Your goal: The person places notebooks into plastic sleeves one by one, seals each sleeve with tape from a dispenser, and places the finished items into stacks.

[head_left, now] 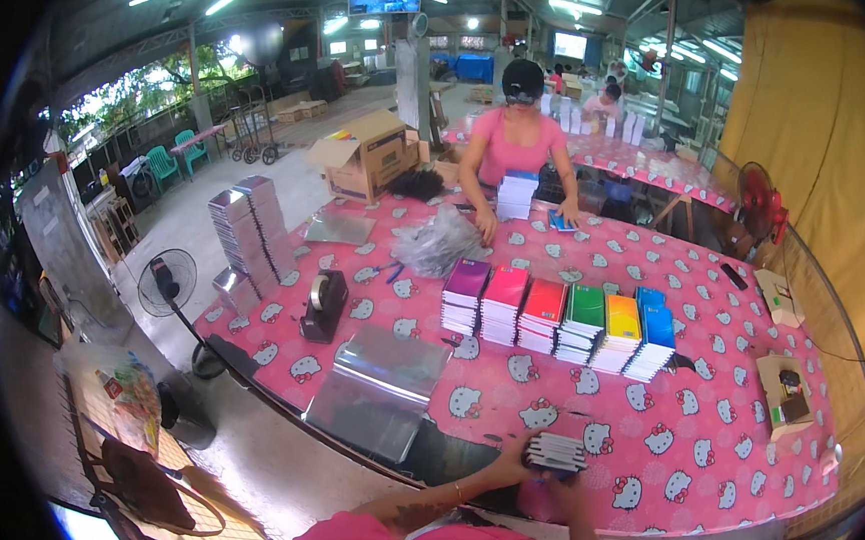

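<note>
Clasping the near stack of rectangular white-paged notebooks [556,452] in curled left hand [511,464], beside right hand [569,495] too blurred to tell grip; likely stiff, best squeezed sideways.

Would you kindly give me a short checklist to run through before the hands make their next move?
1. Left hand on the small notebook bundle: ok, it grips the bundle's side.
2. Right hand secure on it: cannot tell, that hand is blurred.
3. Bundle's cover colour: cannot tell, mainly white page edges show.
4. Row of coloured notebook stacks standing: ok, none has toppled.
5. Tape dispenser away from the bundle: ok, it stands apart, farther left.
6. Co-worker clear of the bundle: ok, beyond the row.
</note>
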Motion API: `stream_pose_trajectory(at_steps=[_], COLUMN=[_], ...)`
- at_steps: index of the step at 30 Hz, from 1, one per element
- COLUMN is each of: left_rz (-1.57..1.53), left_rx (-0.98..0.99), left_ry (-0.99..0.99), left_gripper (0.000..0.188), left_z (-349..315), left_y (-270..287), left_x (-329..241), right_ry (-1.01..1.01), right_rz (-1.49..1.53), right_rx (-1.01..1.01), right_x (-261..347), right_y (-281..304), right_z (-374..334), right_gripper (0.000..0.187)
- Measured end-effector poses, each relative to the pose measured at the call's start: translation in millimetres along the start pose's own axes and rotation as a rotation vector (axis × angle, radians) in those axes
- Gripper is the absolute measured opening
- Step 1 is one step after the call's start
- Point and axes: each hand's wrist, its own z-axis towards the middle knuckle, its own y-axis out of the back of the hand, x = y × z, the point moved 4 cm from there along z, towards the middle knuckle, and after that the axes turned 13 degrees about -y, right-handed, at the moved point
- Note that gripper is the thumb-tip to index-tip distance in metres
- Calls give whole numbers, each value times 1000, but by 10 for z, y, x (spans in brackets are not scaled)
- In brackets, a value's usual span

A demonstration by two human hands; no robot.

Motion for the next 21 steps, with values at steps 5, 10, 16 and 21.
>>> stream_pose_trajectory(at_steps=[5, 10, 16, 21], left_rz=[26, 137, 181, 270], left_rx=[100, 42, 72, 154], left_ry=[45, 48, 32, 76], left_gripper=[90, 86, 90, 96], left_z=[170, 60, 43, 73], left_y=[-70, 58, 43, 163], left_x=[-64, 162, 90, 15], right_ry=[79, 78, 320, 93], right_rz=[158, 185, 298, 161], right_rx=[-134, -100, -57, -68], right_x=[116, 249, 786, 499], right_y=[97, -77, -207, -169], right_z=[46, 40, -204, -63], right_gripper=[76, 77, 85, 77])
